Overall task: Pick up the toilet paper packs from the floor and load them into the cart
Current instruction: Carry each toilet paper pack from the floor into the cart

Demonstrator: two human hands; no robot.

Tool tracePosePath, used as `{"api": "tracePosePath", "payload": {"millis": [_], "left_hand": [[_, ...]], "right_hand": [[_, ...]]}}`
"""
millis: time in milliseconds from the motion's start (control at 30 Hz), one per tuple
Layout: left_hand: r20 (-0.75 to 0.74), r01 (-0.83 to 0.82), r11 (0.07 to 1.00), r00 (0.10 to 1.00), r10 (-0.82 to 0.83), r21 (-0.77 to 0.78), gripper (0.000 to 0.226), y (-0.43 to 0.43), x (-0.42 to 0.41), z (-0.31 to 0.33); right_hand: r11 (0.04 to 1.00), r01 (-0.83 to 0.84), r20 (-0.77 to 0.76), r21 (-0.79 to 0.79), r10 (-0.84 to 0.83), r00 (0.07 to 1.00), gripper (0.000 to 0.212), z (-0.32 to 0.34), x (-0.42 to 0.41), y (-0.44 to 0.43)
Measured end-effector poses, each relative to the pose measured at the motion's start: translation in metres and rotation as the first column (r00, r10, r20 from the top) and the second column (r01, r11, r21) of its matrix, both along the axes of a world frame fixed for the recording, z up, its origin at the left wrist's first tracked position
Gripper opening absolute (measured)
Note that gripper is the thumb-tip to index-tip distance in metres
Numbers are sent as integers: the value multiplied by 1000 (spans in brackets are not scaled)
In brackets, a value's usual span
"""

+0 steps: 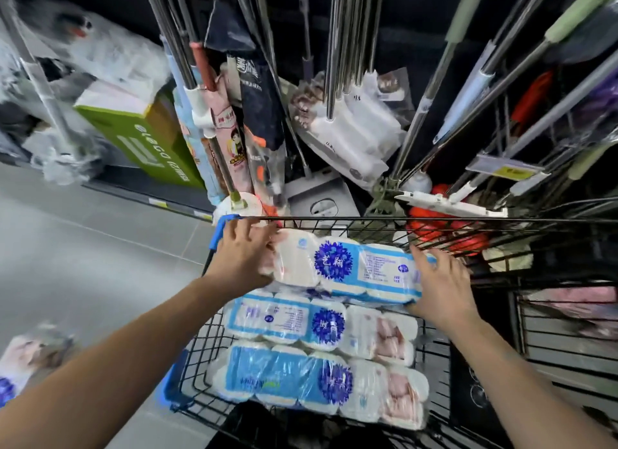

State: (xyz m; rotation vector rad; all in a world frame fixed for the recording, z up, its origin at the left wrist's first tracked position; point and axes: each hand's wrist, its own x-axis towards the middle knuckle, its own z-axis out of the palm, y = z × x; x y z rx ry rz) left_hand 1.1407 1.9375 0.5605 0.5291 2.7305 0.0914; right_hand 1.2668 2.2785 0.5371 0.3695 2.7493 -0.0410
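Over the wire cart (368, 218), the left hand (244, 251) pressed spread fingers against one end of a toilet-roll pack (347, 268), while the right hand (441, 288) gripped the other end, thumb underneath. Two similar packs (317, 325) lay in the cart below. Mop handles (347, 47) stood behind it.

There are three wrapped packs of toilet rolls in one wire cart (368, 218): top pack (344, 268), middle pack (301, 321), near pack (301, 378); a fourth, blurred pack (23, 358) lies lower left; two hands show, left hand (244, 251) and right hand (441, 288); one green box (147, 141) stands behind.
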Motion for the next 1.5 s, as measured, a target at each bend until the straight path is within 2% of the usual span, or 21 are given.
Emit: {"api": "tracePosePath", "payload": {"millis": [200,367,533,833,1000,1100,1233,1400,1500], "left_hand": [[8,75,995,997,-74,-70,124,4,-13,-35],[29,61,996,998,-59,-69,120,-1,-8,-68],[78,85,988,994,-75,-130,126,-7,-16,-103],[166,-28,999,986,33,-31,127,-19,-23,-141],[198,-7,999,980,15,-41,127,-19,-23,-140],[203,39,997,979,-27,-59,118,-27,-19,-135],[242,47,994,970,-22,-99,102,-37,-6,-124],[301,13,990,953,30,-138,85,-37,-1,-108],[299,-16,991,953,55,-132,77,-38,-3,-93]], "right_hand": [[1000,-4,90,27,2,996,130,-27,-12,5],[999,-3,151,39,-3,989,131,-58,-13,0],[1000,9,223,15,-13,975,120,-84,-18,-6],[991,59,292,-123,-20,956,122,-120,-28,2],[985,98,315,-140,-49,948,121,-124,-23,2],[982,120,314,-146,-69,947,115,-121,-15,2],[969,178,329,-172,-114,937,94,-113,6,-6],[961,199,418,-190,-104,903,87,-93,20,-17],[956,204,399,-213,-105,911,87,-71,14,-18]]}}
